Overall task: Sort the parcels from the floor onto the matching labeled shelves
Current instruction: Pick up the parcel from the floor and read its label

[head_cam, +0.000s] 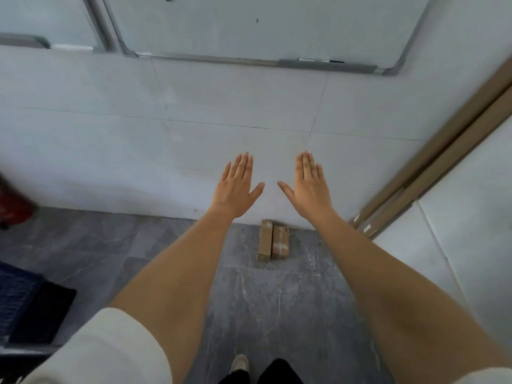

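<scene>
Bare forearms, empty spread hands, parcels beyond

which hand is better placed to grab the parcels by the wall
Right, by a small margin. The two parcels lie side by side on the floor against the wall, nearer the right hand than the left hand. Both hands are open, empty and raised well above them.

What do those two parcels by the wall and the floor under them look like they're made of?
The two parcels look like brown cardboard boxes, matte, with paler strips that are probably packing tape. The floor appears to be grey stone or stone-look tile: white veining, straight grout lines and a slight sheen. Real marble or printed ceramic can't be told.
</scene>
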The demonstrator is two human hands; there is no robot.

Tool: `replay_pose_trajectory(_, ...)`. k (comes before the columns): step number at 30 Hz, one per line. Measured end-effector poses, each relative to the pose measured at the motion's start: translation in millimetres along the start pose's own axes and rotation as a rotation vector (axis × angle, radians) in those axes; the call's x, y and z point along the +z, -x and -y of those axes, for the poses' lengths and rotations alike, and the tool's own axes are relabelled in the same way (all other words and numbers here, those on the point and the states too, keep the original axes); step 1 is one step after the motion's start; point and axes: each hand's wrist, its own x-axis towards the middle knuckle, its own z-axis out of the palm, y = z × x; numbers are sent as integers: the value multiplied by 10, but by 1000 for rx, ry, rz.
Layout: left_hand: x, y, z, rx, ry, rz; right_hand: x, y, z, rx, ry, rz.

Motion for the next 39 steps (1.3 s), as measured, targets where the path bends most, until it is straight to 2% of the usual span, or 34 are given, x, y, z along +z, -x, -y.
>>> replay_pose_trajectory(11, 687, -803, -57, -82, 79, 133, 657, -754, -488, -4, -61, 122)
replay_pose_trajectory(18, 1122, -1147, -129, -150, 141, 213, 1092, -1020, -847, -10, -250, 253)
replay_pose_trajectory(27, 1761, -1441, -38, -182, 198, 317, 1722, -1252, -1051, 16, -347, 335)
replay_pose_trajectory(33, 2469, -1686, 165, -244, 285, 357, 2486, -1455, -1207, 96, -419, 363)
replay_pose_trajectory(39, 3535, -1787, 464, -273, 331, 419, 3670, -1453, -1407, 196, -448, 411)
